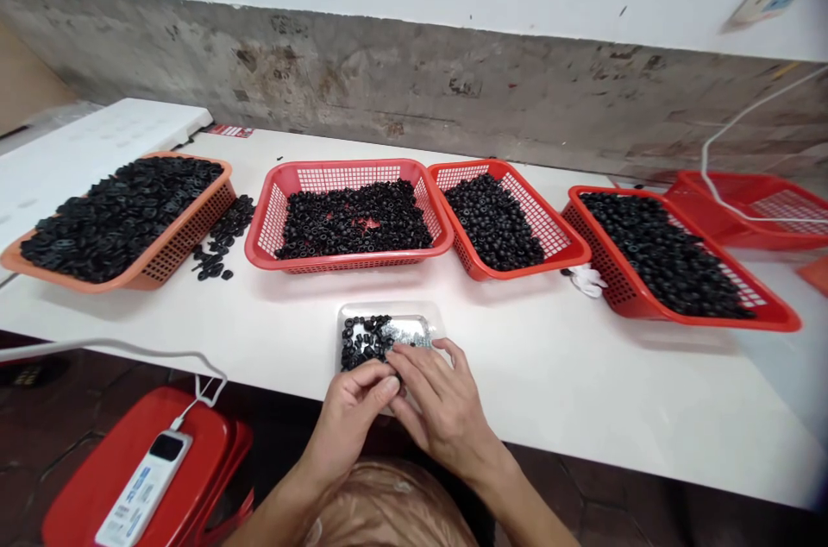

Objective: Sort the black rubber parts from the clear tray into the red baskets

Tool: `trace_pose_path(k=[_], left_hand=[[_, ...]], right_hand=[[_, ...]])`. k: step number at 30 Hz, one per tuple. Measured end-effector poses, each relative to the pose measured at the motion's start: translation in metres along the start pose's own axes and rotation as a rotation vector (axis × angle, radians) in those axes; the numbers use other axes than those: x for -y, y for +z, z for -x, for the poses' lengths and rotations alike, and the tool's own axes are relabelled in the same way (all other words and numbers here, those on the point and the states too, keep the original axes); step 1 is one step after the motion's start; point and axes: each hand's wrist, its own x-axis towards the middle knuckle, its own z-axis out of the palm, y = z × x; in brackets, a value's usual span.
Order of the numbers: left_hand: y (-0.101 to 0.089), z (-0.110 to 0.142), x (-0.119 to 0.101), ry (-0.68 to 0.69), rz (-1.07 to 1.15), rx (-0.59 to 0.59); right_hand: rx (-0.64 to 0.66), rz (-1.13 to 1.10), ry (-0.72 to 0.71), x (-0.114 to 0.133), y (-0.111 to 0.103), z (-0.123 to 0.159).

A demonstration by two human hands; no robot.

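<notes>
My left hand (354, 409) and my right hand (440, 396) meet at the table's front edge, fingertips together. Both are closed in a pinch, and a small dark piece shows slightly between them, mostly hidden by the fingers. Just beyond them lies a shallow clear tray (342, 314). Small black ring-like parts (366, 340) fill its left side, and small shiny metal pieces (410, 331) lie on its right. My fingers cover the tray's near edge.
Behind the tray stand an orange basket (159, 267), a pink-red basket (349, 262) and red baskets (575, 258) (647, 305), all holding black parts. Loose black parts (223, 236) lie by the orange one. A power bank (146, 487) with a cable rests on a red stool (84, 487).
</notes>
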Motion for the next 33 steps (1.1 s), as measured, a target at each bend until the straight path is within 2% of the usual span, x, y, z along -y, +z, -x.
trace_pose_path(k=[4,9,14,21,27,30,33], left_hand=[[-0.001,0.001,-0.001,0.017,-0.029,-0.020],[-0.004,0.005,-0.005,-0.030,-0.006,0.071],[-0.004,0.006,-0.008,-0.011,-0.043,0.114],[0.000,0.008,-0.011,0.010,-0.083,0.098],[-0.002,0.010,-0.011,0.018,-0.081,0.104],[-0.004,0.011,-0.012,0.018,-0.092,0.107],[-0.003,0.011,-0.013,-0.011,0.004,0.102]], right_hand=[[-0.055,0.069,-0.074,-0.001,0.006,-0.004],[-0.058,0.063,-0.136,-0.008,0.002,-0.005],[-0.031,0.046,-0.252,-0.012,-0.002,-0.006],[0.045,0.097,-0.413,-0.013,-0.013,-0.017],[-0.001,0.107,-0.548,-0.020,-0.011,-0.024],[-0.081,0.033,-0.540,-0.021,-0.007,-0.026],[-0.183,-0.040,-0.434,-0.019,-0.005,-0.027]])
